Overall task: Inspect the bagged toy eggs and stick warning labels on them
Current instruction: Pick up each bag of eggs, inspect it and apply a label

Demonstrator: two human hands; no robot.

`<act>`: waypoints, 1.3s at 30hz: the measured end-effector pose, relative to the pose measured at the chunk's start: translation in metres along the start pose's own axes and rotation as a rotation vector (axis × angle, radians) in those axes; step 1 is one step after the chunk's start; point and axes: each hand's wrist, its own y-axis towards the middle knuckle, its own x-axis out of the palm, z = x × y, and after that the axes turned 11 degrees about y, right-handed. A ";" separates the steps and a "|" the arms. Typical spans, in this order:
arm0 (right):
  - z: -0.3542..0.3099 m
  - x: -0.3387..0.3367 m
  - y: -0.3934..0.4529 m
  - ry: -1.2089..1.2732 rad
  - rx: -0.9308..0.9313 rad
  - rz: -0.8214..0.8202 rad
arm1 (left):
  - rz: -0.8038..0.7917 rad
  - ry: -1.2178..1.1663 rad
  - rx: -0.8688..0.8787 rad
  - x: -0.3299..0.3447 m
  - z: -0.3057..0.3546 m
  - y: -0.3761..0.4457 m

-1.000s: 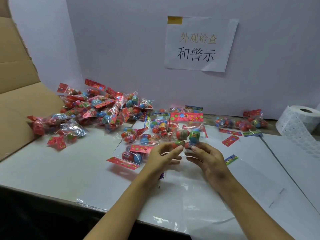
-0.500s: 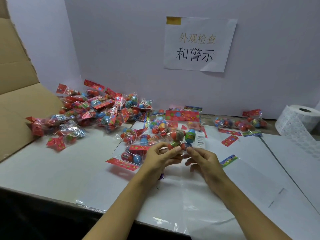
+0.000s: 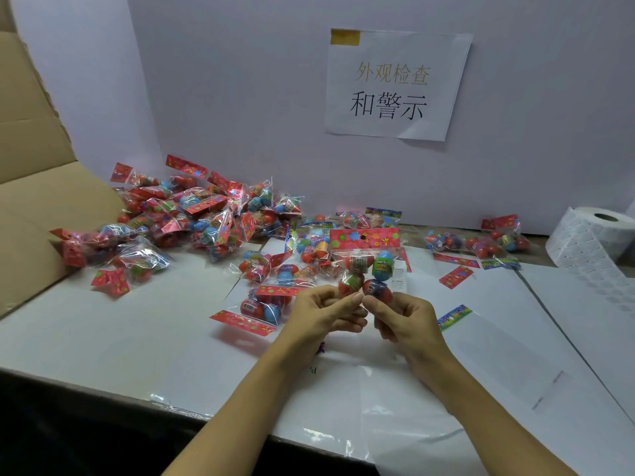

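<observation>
Head view: left hand [image 3: 323, 312] and right hand [image 3: 405, 319] both pinch the bottom edge of one clear bag of toy eggs [image 3: 369, 269], held upright above the white table [image 3: 120, 334]. Bag has a red flowered header card [image 3: 364, 238], four eggs visible (red, blue/green), and a white warning label [image 3: 399, 275] on its right side.

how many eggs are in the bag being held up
4 show: a red one with a striped band upper left, a blue and green one upper right, a red one by the left hand, another by the right hand. More may be hidden behind.
</observation>
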 end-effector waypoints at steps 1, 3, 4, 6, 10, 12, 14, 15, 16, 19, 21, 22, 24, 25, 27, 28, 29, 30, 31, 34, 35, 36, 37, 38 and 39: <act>0.000 0.000 -0.001 -0.002 0.001 -0.008 | 0.004 0.000 0.000 0.000 0.000 0.000; -0.001 0.001 -0.002 -0.007 -0.005 -0.019 | 0.007 0.005 0.001 0.000 0.001 0.000; -0.001 0.001 -0.002 -0.005 -0.009 -0.019 | 0.007 0.008 0.001 0.000 0.001 -0.001; -0.001 0.002 -0.003 -0.008 -0.020 -0.007 | 0.012 0.006 -0.002 0.000 0.002 -0.001; -0.001 0.005 -0.004 -0.031 -0.051 0.052 | 0.018 -0.008 -0.014 0.003 0.003 0.000; -0.002 0.006 -0.004 -0.051 -0.058 0.083 | 0.039 -0.012 -0.031 0.006 0.004 0.000; -0.004 0.007 -0.003 -0.055 -0.065 0.094 | 0.060 -0.013 -0.036 0.009 0.004 0.001; -0.004 0.007 -0.003 -0.050 -0.064 0.097 | 0.065 -0.019 -0.032 0.011 0.004 0.001; -0.004 0.007 -0.003 -0.042 -0.065 0.100 | 0.065 -0.027 -0.027 0.012 0.004 0.001; -0.006 0.010 -0.003 -0.016 -0.059 0.114 | 0.052 -0.050 -0.013 0.014 0.005 0.000; -0.005 0.010 -0.002 -0.002 -0.049 0.121 | 0.040 -0.065 -0.004 0.015 0.005 0.000; -0.005 0.011 -0.002 0.005 -0.045 0.123 | 0.034 -0.074 -0.002 0.015 0.006 0.000; -0.005 0.011 -0.002 0.022 -0.045 0.122 | 0.033 -0.094 -0.005 0.014 0.006 0.000; -0.005 0.011 -0.003 0.031 -0.047 0.121 | 0.036 -0.105 -0.010 0.014 0.006 0.001; -0.005 0.012 -0.003 0.043 -0.046 0.122 | 0.038 -0.123 -0.018 0.014 0.006 0.001; -0.005 0.012 -0.004 0.047 -0.043 0.126 | 0.034 -0.129 -0.018 0.013 0.007 0.002; -0.004 0.012 -0.003 0.047 -0.037 0.131 | 0.028 -0.134 -0.019 0.013 0.006 0.002; -0.004 0.012 -0.003 0.047 -0.030 0.136 | 0.023 -0.139 -0.021 0.013 0.007 0.003; -0.003 0.012 -0.003 0.048 -0.022 0.141 | 0.018 -0.143 -0.025 0.013 0.007 0.003; -0.004 0.011 -0.002 0.068 0.010 0.155 | 0.008 -0.163 -0.050 0.012 0.008 0.004; -0.004 0.010 -0.002 0.083 0.017 0.158 | 0.007 -0.174 -0.060 0.012 0.008 0.004; -0.004 0.010 -0.002 0.100 0.020 0.159 | 0.005 -0.185 -0.069 0.012 0.008 0.005; -0.004 0.010 -0.002 0.112 0.021 0.159 | 0.001 -0.194 -0.076 0.012 0.008 0.005; -0.004 0.010 -0.003 0.116 0.021 0.159 | -0.003 -0.200 -0.083 0.012 0.008 0.005; -0.004 0.011 -0.003 0.118 0.024 0.160 | -0.004 -0.204 -0.089 0.012 0.009 0.005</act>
